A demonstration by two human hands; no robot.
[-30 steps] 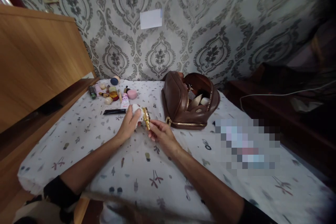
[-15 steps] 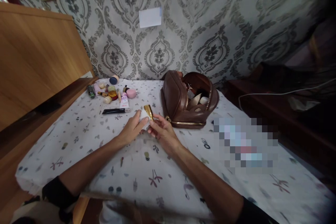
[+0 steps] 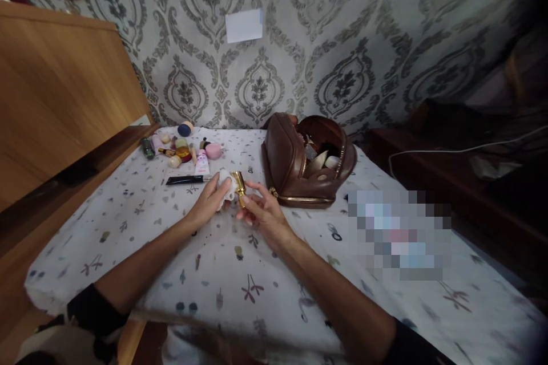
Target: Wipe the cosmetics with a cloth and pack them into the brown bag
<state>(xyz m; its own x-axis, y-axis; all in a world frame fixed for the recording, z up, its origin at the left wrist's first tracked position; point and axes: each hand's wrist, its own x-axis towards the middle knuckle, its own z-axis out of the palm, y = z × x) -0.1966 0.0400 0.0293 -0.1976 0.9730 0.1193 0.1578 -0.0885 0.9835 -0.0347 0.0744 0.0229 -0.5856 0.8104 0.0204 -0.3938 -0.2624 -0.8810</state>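
Near the middle of the table, my right hand (image 3: 265, 211) pinches a small shiny gold cosmetic tube (image 3: 240, 183) that stands tilted; it is wider at the top than at the bottom. My left hand (image 3: 209, 198) is closed on a crumpled white wipe (image 3: 228, 193), which touches or nearly touches the tube's left side. Just beyond the left hand lie a black squeeze tube (image 3: 186, 180) and a white-and-pink tube (image 3: 202, 163). To the right of my right hand stands a brown cosmetic bag (image 3: 285, 162), unzipped, with several items inside.
At the back left sit several cosmetics, among them a pink round case (image 3: 213, 151), an amber jar (image 3: 183, 151) and a dark green bottle (image 3: 148, 147). A blurred patch (image 3: 398, 234) covers something at the right. A wooden panel (image 3: 72, 91) borders the left side.
The gold tube has turned more upright and shifted slightly left and down. More of the white wipe now shows between my hands, and my left hand has moved a little left.
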